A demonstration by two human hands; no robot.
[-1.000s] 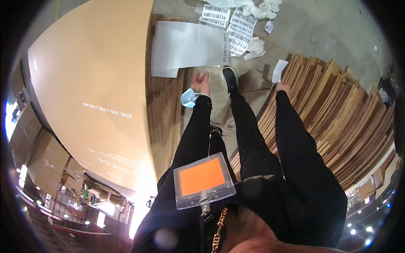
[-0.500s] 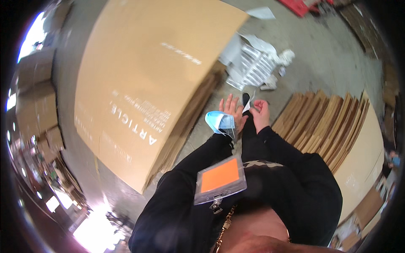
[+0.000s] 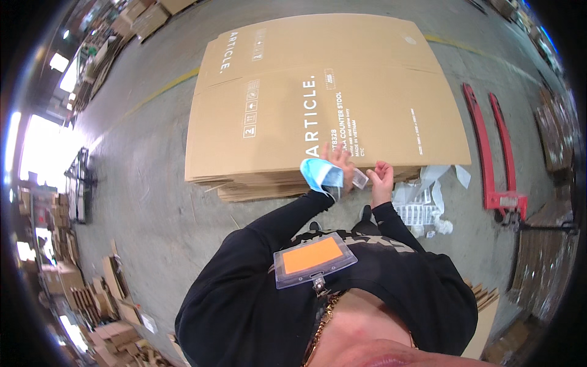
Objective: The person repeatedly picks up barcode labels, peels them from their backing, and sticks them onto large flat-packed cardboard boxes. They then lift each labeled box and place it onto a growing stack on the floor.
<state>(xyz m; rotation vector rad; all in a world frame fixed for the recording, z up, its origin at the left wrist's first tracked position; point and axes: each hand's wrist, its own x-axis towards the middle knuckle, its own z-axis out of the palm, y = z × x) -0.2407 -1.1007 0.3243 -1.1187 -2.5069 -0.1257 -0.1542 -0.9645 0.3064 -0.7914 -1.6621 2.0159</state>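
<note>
My left hand point(image 3: 343, 164) is open, its fingers stretched out over the near edge of a large stack of flattened cardboard boxes point(image 3: 373, 58). Around that wrist hangs a blue face mask point(image 3: 320, 175). Close beside it, my right hand point(image 3: 383, 177) is closed in a pinch. A small clear plastic-like piece point(image 3: 359, 178) lies between the two hands, with its right end at my right fingertips. Whether its other end sticks to my left hand I cannot make out.
White packing scraps and plastic wrap point(image 3: 416, 211) litter the floor right of my feet. A red pallet jack point(image 3: 486, 147) stands farther right, near wrapped stacks point(image 3: 541, 257). Behind me on the right is more flat cardboard point(image 3: 486, 315); cardboard pieces point(image 3: 110, 293) lie at the left.
My body has turned left, so the cardboard stack once on my left lies straight ahead. The second stack has mostly left the view. My hands stay close together with the small piece between them.
</note>
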